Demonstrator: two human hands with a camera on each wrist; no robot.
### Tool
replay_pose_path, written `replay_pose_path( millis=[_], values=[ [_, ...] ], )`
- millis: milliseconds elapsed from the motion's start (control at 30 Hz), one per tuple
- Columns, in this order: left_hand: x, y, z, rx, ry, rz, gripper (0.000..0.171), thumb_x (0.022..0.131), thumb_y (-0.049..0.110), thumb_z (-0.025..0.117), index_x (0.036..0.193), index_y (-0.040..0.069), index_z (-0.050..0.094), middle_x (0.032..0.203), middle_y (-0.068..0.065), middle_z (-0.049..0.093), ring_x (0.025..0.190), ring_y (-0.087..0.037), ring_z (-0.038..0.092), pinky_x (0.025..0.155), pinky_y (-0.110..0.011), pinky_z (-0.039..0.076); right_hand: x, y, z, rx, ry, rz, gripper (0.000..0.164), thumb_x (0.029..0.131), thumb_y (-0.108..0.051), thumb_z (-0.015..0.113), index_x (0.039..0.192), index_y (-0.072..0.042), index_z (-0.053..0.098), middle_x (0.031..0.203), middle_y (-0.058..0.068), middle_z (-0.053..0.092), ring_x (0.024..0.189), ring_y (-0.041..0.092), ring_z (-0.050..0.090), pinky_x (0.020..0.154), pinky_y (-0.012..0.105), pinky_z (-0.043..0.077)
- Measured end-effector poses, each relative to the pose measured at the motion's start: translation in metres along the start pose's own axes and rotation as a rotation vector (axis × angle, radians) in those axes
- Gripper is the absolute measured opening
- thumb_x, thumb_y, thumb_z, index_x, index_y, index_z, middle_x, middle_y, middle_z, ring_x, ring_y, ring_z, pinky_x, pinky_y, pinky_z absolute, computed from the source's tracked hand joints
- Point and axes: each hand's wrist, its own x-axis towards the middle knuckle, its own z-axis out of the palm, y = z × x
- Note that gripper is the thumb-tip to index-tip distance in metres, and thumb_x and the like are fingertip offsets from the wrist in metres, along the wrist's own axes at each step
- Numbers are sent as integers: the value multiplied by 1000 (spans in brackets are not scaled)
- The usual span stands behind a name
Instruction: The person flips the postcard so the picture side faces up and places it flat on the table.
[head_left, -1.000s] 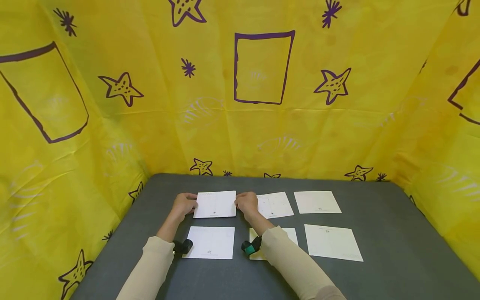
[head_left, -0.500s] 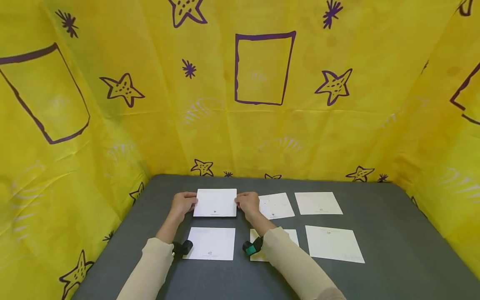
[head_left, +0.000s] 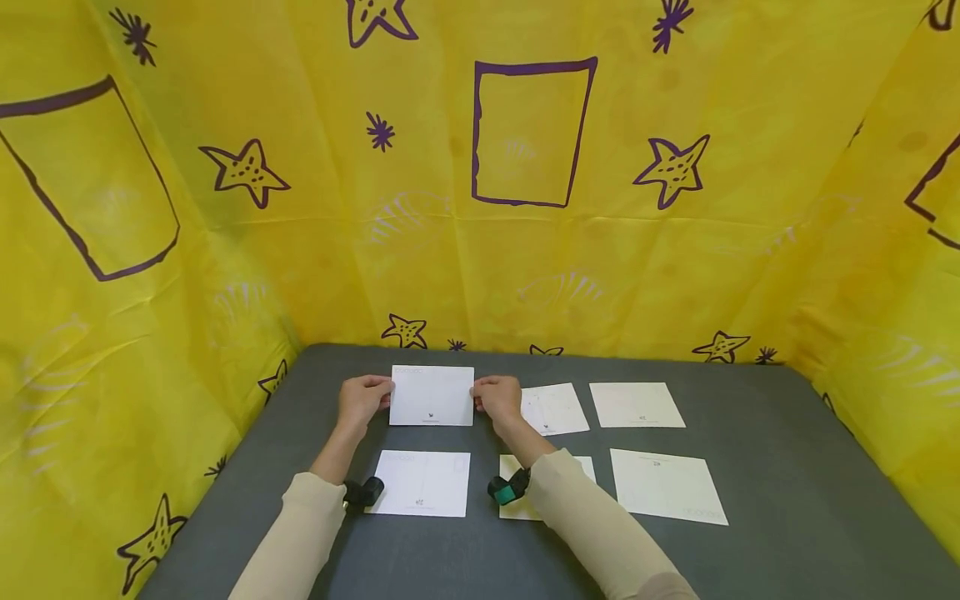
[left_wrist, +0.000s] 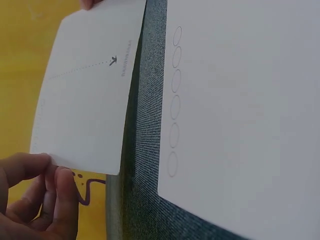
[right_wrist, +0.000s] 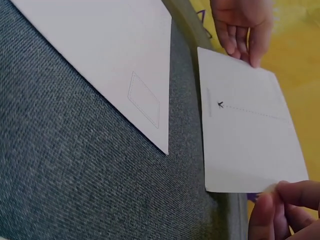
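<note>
Both hands hold a white postcard (head_left: 432, 393) by its two short sides, at the back left of the dark table. The left hand (head_left: 362, 400) pinches its left edge between thumb and fingers, also plain in the left wrist view. On the opposite edge, the right hand (head_left: 498, 398) pinches it the same way. The card (right_wrist: 245, 130) is tilted up, its printed side with a small dark mark and a dotted line facing me. Just in front of it lies another postcard (head_left: 422, 485), flat, with a row of ovals along one edge.
More cards lie flat to the right: a back middle card (head_left: 557, 408), a back right card (head_left: 637, 405), a front right card (head_left: 667, 487) and a yellowish card (head_left: 582, 472) partly under the right forearm. A yellow patterned cloth (head_left: 420, 267) surrounds the table (head_left: 780, 467).
The held postcard has risen and tilted more upright, facing me more squarely. Both hands have moved up slightly with it. The other cards lie as before.
</note>
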Motion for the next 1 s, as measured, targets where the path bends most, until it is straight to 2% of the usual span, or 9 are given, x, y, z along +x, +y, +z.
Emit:
replay_pose_path(
  millis=[200,467,633,833,1000],
  values=[
    [-1,1,-2,7,26,23,27,91,13,66,107,-8,69,99,-21,69,62,-4,59,60,-14,52,-1,-3,-2,27,-10,-5,9,80,2,70,87,7,73,77,20,70,59,19,64,61,32,59],
    [-2,7,-2,-38,52,52,26,90,14,68,107,-5,70,96,-15,71,66,-6,60,63,-15,53,-1,-6,-3,49,-2,-27,13,82,0,68,91,8,73,74,10,67,58,12,60,60,27,58],
    [-3,10,-2,-100,37,32,27,90,15,69,108,-5,70,91,-8,70,68,-6,62,67,-17,55,0,-7,-5,76,-8,-24,14,84,-1,67,93,9,73,78,12,69,58,11,60,61,26,58],
    [-5,12,-2,-141,34,23,28,90,15,69,109,-6,70,80,1,69,71,-9,65,77,-26,59,-1,-10,-7,105,6,-31,14,85,-1,66,93,8,73,82,13,70,57,10,60,61,24,57],
    [-6,10,-2,-168,43,17,30,90,17,70,109,-5,70,78,2,71,76,-13,69,80,-29,59,-2,-12,-8,124,8,-50,14,87,-2,66,93,8,73,87,20,72,57,9,60,66,29,59]
  ],
)
